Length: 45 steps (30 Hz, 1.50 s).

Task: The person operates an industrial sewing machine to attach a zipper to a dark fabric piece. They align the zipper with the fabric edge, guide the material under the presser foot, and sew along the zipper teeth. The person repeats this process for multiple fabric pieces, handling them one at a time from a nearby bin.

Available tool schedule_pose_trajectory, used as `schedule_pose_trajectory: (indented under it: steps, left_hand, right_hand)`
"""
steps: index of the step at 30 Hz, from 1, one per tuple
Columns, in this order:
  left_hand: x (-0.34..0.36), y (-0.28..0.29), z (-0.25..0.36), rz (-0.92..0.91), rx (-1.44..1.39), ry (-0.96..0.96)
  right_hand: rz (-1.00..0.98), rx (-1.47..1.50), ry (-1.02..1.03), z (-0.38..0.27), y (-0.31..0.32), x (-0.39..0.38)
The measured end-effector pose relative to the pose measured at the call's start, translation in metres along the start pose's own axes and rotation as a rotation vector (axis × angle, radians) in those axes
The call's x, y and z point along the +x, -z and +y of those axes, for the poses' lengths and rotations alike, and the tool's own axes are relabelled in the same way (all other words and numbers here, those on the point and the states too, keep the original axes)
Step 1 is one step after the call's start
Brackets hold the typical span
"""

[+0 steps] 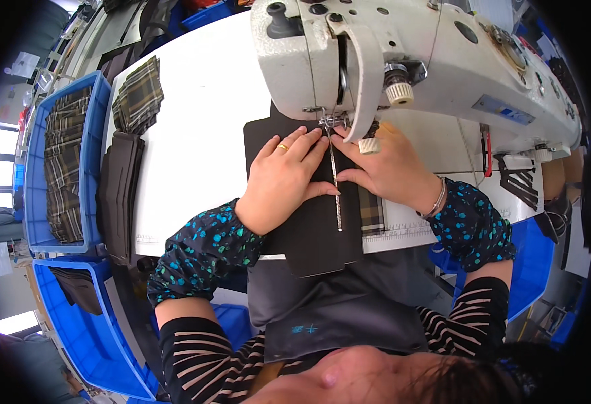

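Note:
A black panel [316, 246] of fabric or leather-like material lies under the needle area of a white sewing machine [437, 67]. Along its middle runs a narrow silvery metal zipper [338, 212], leading up to the presser foot [329, 122]. My left hand [282, 175] rests flat on the panel left of the zipper, fingers spread and thumb reaching to it. On the zipper's other side my right hand [396, 165] lies with fingers extended, its fingertips partly hidden by the machine. A piece of plaid fabric [371, 215] shows below my right hand.
At the table's left are stacked plaid pieces [137, 97] and dark panels [122, 195]. A blue bin [97, 161] of plaid pieces stands beyond, with another blue bin [87, 330] nearer me. Red-handled snips [488, 151] lie right of the machine head, and a blue bin [538, 262] sits lower right.

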State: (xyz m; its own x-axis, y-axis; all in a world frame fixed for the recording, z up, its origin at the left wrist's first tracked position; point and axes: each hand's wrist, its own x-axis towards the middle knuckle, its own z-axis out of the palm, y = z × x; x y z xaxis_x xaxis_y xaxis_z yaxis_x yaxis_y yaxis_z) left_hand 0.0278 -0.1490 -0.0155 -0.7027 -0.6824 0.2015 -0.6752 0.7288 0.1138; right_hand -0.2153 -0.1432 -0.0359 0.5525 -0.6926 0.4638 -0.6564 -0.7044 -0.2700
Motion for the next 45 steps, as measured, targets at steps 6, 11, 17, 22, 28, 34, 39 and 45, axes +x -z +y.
schedule_pose_trajectory:
  steps: [6,11,17,22,28,34,39,45]
  left_hand:
    - [-0.003,0.0,-0.001,0.018,0.004,0.004]
    - [-0.002,-0.001,0.0,0.01,0.012,0.003]
    - [-0.004,0.0,0.0,-0.003,0.008,0.006]
    - [-0.005,0.001,0.004,-0.008,0.024,0.019]
    - [-0.016,0.005,0.008,-0.089,-0.002,-0.015]
    - [-0.016,0.009,0.009,-0.102,-0.002,-0.01]
    - [-0.014,0.007,0.007,-0.098,-0.002,-0.01]
    - [-0.013,0.007,0.005,-0.082,-0.001,-0.012]
  right_hand:
    - [0.179,0.252,-0.434,0.017,0.031,0.008]
    - [0.335,0.377,-0.417,0.031,0.024,0.005]
    - [0.35,0.382,-0.426,0.027,0.024,0.009]
    - [0.182,0.154,-0.268,0.029,0.017,-0.002]
    - [-0.033,-0.012,0.048,-0.004,0.001,-0.009]
    - [-0.058,-0.075,0.061,-0.005,-0.002,-0.01]
    - [-0.057,-0.075,0.063,-0.004,-0.004,-0.009]
    - [-0.055,-0.091,0.067,-0.005,-0.002,-0.007]
